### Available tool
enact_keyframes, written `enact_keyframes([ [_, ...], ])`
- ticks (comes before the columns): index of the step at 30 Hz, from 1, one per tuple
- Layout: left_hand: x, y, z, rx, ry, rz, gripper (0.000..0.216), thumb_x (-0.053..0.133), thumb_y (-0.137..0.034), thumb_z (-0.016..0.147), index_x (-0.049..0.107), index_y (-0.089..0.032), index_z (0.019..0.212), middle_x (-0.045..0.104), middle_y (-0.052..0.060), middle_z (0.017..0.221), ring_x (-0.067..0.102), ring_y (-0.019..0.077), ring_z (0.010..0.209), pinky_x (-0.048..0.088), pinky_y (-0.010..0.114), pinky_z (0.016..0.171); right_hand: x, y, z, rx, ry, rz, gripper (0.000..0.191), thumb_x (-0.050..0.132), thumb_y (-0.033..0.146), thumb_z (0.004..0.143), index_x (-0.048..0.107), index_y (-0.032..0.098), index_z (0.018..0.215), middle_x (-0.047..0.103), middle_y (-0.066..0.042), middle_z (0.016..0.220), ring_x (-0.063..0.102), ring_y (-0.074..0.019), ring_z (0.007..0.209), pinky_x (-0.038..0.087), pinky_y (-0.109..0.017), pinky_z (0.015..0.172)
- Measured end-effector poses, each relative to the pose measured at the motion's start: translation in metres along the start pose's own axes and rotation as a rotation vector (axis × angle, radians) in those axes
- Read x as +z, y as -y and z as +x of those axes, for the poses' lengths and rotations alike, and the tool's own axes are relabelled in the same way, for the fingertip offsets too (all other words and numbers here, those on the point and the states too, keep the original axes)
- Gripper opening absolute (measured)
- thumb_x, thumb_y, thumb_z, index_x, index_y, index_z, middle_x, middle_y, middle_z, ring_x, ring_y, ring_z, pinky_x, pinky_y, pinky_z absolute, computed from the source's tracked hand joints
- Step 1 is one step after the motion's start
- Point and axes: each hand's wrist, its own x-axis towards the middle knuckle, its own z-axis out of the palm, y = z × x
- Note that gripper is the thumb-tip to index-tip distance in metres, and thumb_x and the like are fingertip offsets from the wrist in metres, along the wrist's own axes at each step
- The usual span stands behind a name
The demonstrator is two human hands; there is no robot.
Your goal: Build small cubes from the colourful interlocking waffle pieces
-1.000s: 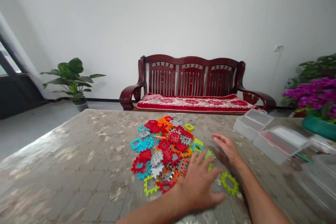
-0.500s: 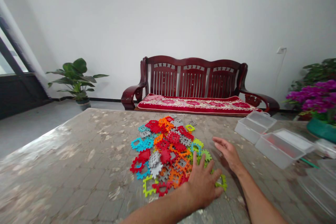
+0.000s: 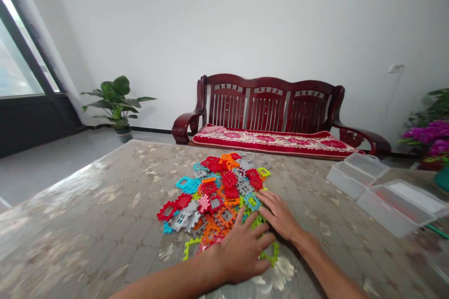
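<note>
A heap of flat plastic interlocking tiles [image 3: 217, 191] in red, orange, grey, teal and lime green lies on the marbled table [image 3: 105, 224]. My left hand [image 3: 242, 250] lies flat on the near edge of the heap, fingers stretched out over orange and green pieces. My right hand [image 3: 278, 215] rests palm down at the heap's right side, fingers pointing left onto green and teal tiles. A lime green tile [image 3: 270, 254] pokes out between my two hands. Neither hand grips a piece.
Two clear plastic boxes with open lids [image 3: 354, 175] [image 3: 400, 203] stand at the right of the table. Beyond the table are a dark red wooden bench [image 3: 273, 117], a potted green plant [image 3: 117, 100] and purple flowers [image 3: 428, 133].
Both hands have slid left, pushing the loose green tiles into the heap. My right hand moved in from the open table to the heap's edge. The camera has turned left.
</note>
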Motion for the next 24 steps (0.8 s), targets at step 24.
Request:
enact_keyframes([
  [24,-0.087,0.088,-0.132,0.081,0.170,-0.109,0.061,0.059,-0.042,0.088,0.043,-0.038,0.146,0.061,0.002,0.142,0.045,0.0295,0.139,0.016,0.051,0.123,0.078,0.120,0.023,-0.131,0.068,-0.212,0.043,0.050,0.041,0.097,0.057,0.027,0.138,0.055,-0.008,0.143,0.046,-0.0302,0.129,0.036,-0.049,0.108],
])
